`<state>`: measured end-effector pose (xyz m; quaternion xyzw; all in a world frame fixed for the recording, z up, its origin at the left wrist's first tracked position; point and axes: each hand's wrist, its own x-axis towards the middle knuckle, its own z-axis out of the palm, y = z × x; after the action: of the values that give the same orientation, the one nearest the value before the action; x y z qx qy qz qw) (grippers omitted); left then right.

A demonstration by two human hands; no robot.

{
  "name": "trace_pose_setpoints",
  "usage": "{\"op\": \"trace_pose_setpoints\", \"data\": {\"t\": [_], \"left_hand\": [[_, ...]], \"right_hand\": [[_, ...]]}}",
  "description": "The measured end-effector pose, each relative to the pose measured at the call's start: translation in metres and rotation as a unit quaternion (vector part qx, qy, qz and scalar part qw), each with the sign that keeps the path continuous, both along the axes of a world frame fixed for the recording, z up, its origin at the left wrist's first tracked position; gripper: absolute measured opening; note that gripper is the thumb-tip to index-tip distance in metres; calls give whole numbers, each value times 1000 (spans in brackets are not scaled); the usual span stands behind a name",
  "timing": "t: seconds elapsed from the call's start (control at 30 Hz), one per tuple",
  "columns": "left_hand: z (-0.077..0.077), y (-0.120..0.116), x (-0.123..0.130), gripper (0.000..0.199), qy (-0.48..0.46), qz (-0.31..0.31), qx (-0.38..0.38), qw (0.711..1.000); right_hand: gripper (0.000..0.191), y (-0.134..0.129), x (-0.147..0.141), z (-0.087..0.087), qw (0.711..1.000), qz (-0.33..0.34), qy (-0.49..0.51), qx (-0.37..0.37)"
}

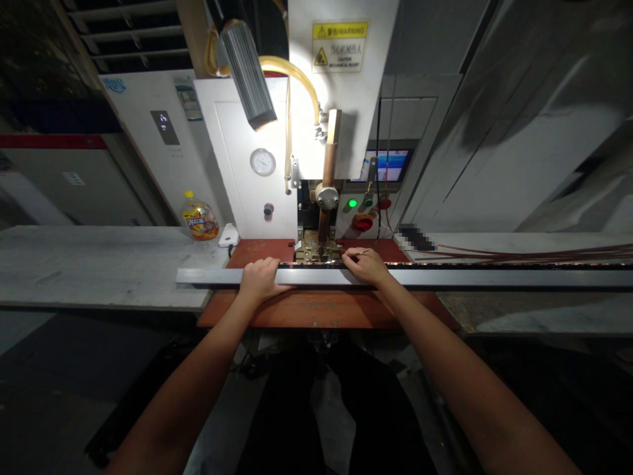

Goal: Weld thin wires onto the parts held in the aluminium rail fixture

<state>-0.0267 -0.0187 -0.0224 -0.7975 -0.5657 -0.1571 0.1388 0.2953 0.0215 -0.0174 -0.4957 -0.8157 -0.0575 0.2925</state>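
Observation:
A long silver metal bar (316, 276) lies crosswise on the reddish-brown work plate, with a row of small copper-coloured pieces along its far edge. My left hand (260, 280) is wrapped over the bar left of the middle, fingers on its far side and thumb in front. Across the bar to the right reaches my right hand (366, 265), its fingertips pinched together at the far edge; what they hold is too small to make out. Between the hands, a copper-coloured electrode rod (323, 227) of the machine points down to a metal fixture (310, 245) just behind the bar.
A white machine (247, 198) with a gauge, lit green button, red knob and screen stands behind. A work lamp (247, 72) hangs overhead. A bottle of orange liquid (199, 218) and a white device (229, 235) stand left. Long copper-coloured strips (519, 253) lie right.

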Motion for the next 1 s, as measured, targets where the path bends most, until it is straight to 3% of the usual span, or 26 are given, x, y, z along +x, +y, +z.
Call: {"op": "trace_pose_setpoints", "data": {"t": [1.0], "left_hand": [[2,-1,13,64,-14,-1,-15,1000]], "right_hand": [[30,-5,10,6,1000,3,13,-12]]}}
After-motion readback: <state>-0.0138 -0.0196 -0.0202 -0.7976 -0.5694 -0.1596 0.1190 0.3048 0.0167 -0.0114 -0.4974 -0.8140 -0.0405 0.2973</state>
